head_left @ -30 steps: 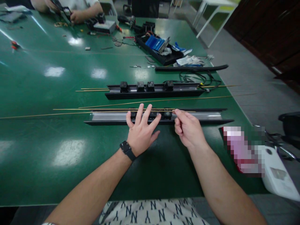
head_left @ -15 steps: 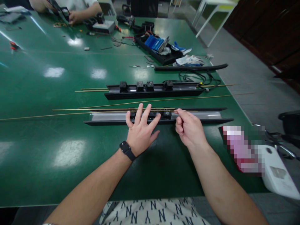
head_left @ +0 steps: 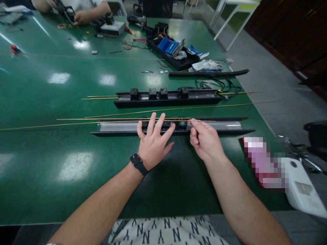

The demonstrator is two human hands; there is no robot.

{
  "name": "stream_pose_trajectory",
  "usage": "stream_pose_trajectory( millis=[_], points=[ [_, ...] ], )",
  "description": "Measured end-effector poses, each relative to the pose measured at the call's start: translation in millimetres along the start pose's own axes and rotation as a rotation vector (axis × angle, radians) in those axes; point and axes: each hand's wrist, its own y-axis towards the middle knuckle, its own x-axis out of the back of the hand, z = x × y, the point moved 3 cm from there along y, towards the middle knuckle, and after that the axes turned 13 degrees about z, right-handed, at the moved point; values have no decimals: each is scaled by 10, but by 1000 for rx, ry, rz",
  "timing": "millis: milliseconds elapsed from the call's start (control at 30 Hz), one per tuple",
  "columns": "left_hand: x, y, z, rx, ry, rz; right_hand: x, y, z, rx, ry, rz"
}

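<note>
A long black channel (head_left: 117, 127) with a clear strip inside lies across the green table, and black blocks (head_left: 182, 123) sit in its middle. My left hand (head_left: 154, 141) rests with spread fingers over the blocks and the thin brass rods (head_left: 76, 119) that run along the channel's far edge. To its right, my right hand (head_left: 205, 137) pinches a brass rod between thumb and forefinger, just beside the rightmost block. Behind lies a second channel (head_left: 168, 102) with several black blocks and brass rods at its ends. Another rod (head_left: 230, 105) lies between the channels.
The green table (head_left: 76, 197) carries a black tray (head_left: 166, 58) with blue parts, gloves (head_left: 206, 65), a black strip (head_left: 204, 74) and cables behind the channels. A white device (head_left: 304, 187) and a blurred pink item lie at the right. Another person's hand (head_left: 81, 17) works at the far left.
My right hand has shifted slightly to the left along the channel, still pinching. My left hand has stayed in place.
</note>
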Motion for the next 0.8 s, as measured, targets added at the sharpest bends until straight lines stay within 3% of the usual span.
stream_pose_trajectory(
  millis=[800],
  points=[
    [-8, 0, -1, 0, 6, 1, -22, -9, -9, -2, 2, 1]
  ],
)
